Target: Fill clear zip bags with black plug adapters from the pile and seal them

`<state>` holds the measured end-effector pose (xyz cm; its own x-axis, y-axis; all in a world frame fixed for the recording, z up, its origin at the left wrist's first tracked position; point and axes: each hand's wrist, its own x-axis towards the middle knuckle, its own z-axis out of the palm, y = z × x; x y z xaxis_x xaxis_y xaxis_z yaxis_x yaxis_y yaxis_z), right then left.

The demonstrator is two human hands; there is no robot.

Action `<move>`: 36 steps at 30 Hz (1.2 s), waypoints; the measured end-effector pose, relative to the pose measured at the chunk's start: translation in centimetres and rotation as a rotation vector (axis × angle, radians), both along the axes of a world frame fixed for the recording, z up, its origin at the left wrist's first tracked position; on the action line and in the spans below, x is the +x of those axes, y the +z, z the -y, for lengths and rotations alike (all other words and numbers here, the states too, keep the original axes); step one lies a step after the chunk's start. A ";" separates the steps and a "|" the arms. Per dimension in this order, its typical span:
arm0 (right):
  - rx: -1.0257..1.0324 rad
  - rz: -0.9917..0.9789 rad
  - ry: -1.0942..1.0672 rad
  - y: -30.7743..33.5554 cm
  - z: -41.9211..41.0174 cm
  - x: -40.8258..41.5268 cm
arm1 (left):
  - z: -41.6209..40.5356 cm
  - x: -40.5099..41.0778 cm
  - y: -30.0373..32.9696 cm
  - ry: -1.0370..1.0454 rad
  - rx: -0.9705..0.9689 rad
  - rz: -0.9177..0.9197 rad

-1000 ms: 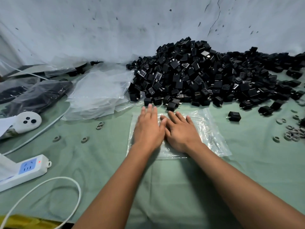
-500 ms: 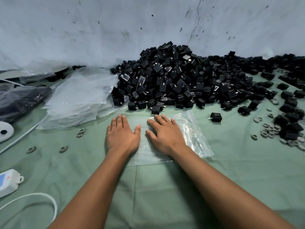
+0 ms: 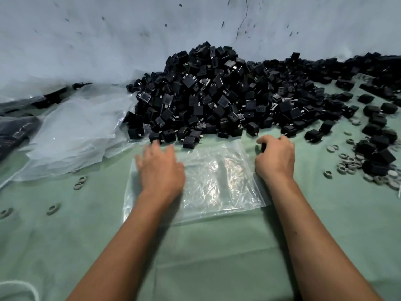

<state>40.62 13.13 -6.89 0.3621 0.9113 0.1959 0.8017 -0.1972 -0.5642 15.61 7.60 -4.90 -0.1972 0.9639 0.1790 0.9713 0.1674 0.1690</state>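
Flat on the clear zip bag (image 3: 217, 183) lies the left hand (image 3: 160, 170), fingers straight. Meanwhile the right hand (image 3: 275, 157) curls over a black adapter (image 3: 263, 147) at the pile's (image 3: 217, 94) edge.

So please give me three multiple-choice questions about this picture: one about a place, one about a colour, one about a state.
1. Where does the stack of empty bags lie?
A. left of the adapter pile
B. right of the pile
C. on top of the pile

2. What colour is the table cloth?
A. red
B. green
C. yellow

3. How is the flat zip bag under the hands?
A. full
B. empty
C. torn in half

Key: A, the stack of empty bags lies left of the adapter pile; B, the table cloth is green; B, nothing shows inside the flat zip bag.
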 end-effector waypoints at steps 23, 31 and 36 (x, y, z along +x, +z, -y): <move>-0.194 -1.257 0.606 2.3 1.1 1.2 | -8.3 5.5 3.4 -0.791 -0.296 0.498; -0.497 -0.856 0.799 2.4 2.3 0.7 | -7.9 4.7 5.7 -0.746 -0.267 0.537; -0.538 -0.727 1.048 3.5 2.9 -0.6 | -7.1 4.7 7.6 -0.808 -0.298 0.639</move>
